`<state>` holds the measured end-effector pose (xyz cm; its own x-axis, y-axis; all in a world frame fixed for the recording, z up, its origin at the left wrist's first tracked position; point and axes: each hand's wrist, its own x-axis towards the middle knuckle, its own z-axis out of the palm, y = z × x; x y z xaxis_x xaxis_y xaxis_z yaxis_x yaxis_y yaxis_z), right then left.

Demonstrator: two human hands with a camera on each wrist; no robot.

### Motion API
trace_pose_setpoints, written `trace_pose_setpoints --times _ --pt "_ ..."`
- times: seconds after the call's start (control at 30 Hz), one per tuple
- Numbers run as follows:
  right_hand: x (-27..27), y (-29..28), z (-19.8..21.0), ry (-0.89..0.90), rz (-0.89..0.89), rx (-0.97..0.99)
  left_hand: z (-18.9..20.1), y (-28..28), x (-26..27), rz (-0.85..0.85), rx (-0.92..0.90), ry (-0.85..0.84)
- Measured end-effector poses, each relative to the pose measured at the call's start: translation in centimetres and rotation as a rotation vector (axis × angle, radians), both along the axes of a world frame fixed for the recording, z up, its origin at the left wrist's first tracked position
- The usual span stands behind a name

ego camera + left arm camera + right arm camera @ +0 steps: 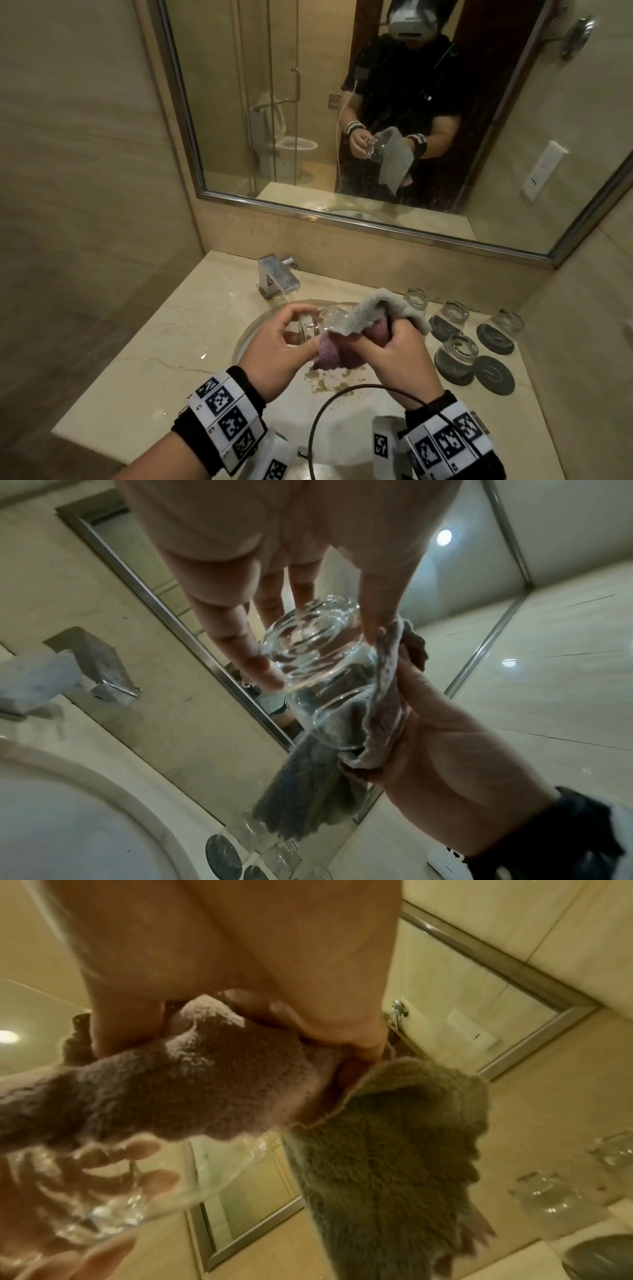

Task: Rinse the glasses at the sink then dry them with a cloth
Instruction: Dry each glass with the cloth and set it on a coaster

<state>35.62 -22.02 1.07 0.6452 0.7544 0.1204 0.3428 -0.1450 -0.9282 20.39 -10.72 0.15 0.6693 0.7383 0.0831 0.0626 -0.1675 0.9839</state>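
Over the sink basin (pixel 248 337) my left hand (pixel 305 329) grips a clear glass (pixel 320 322) by its thick base, the glass lying on its side with the mouth to the right. My right hand (pixel 394 339) clutches a bunched cloth (pixel 376 306), grey on one face and purple on the other, pushed against the glass's mouth end. In the left wrist view the glass (pixel 329 696) sits between my fingers (pixel 240 647) and thumb, with cloth (pixel 308 791) inside it and hanging below. The right wrist view shows the cloth (pixel 205 1083) under my right hand (pixel 236 1039).
A chrome faucet (pixel 277 277) stands behind the basin. To the right, several upturned glasses (pixel 455 353) rest on dark round coasters, with one bare coaster (pixel 495 375) in front. A black cable (pixel 318 428) loops over the near counter. Brown specks (pixel 325 380) mark the counter. A mirror (pixel 274 120) hangs behind.
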Motion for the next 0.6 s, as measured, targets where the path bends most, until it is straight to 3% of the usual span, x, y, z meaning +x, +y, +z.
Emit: trace_pose_setpoints --times 0.13,0.27,0.37,0.47,0.53,0.6 --pt "0.5 -0.1 0.5 -0.13 0.035 -0.06 0.2 -0.1 -0.1 -0.022 -0.049 -0.032" --pt "1.5 -0.3 2.0 -0.223 0.268 -0.166 0.3 -0.2 -0.3 -0.073 -0.114 -0.094" --pt "1.3 0.0 2.2 0.203 0.366 -0.059 0.4 -0.2 -0.4 -0.117 -0.124 -0.109" --pt "0.3 0.7 1.3 0.604 0.287 0.073 0.9 -0.4 -0.4 -0.124 0.117 -0.016" --pt "-0.2 1.0 0.7 0.728 0.242 0.153 0.8 -0.2 -0.5 -0.131 0.294 0.012" --pt "-0.4 1.1 0.4 0.709 0.196 0.194 0.8 -0.1 -0.5 -0.141 0.237 0.037"
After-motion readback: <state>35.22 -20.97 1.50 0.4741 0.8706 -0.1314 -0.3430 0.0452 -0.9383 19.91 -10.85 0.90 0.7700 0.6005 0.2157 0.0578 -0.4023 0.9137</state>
